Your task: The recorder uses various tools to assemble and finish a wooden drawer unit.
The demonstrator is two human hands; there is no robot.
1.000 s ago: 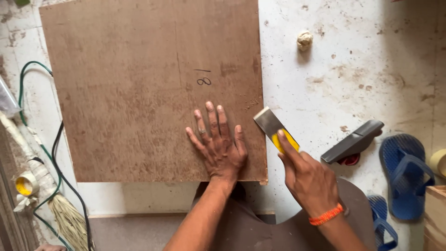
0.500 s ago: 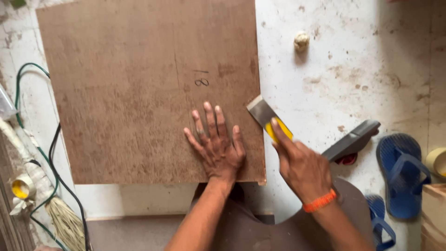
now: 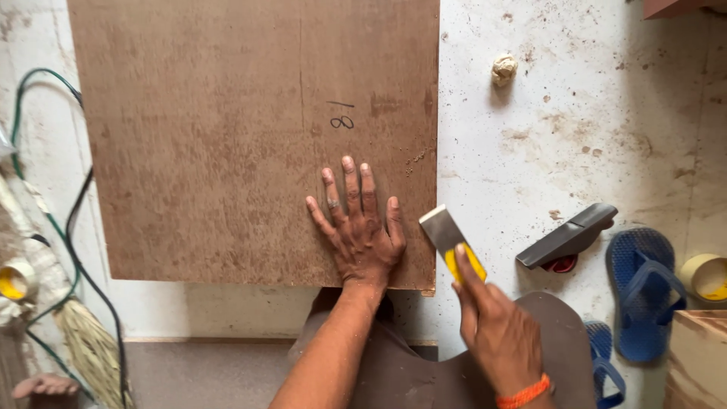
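Board [image 3: 227, 129] lies flat on the floor [image 3: 591, 136], filling the upper left. Left hand [image 3: 360, 231] rests on the board's near right corner, fingers [image 3: 350, 178] spread away from the person. Just right of it, off the board's edge, the right hand [image 3: 500, 333] holds a chisel [image 3: 453, 246] — blade beside that edge. Further right lies a plane [image 3: 568, 236], then a sandal [image 3: 642, 291], then a tape roll [image 3: 704, 276]. A small wad [image 3: 503, 70] sits far behind. Cables [image 3: 45, 220] and a broom [image 3: 91, 352] lie left of the board.

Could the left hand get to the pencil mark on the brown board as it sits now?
Probably yes: the left hand lies flat on the brown board, just below the pencil mark, with only bare board between them.
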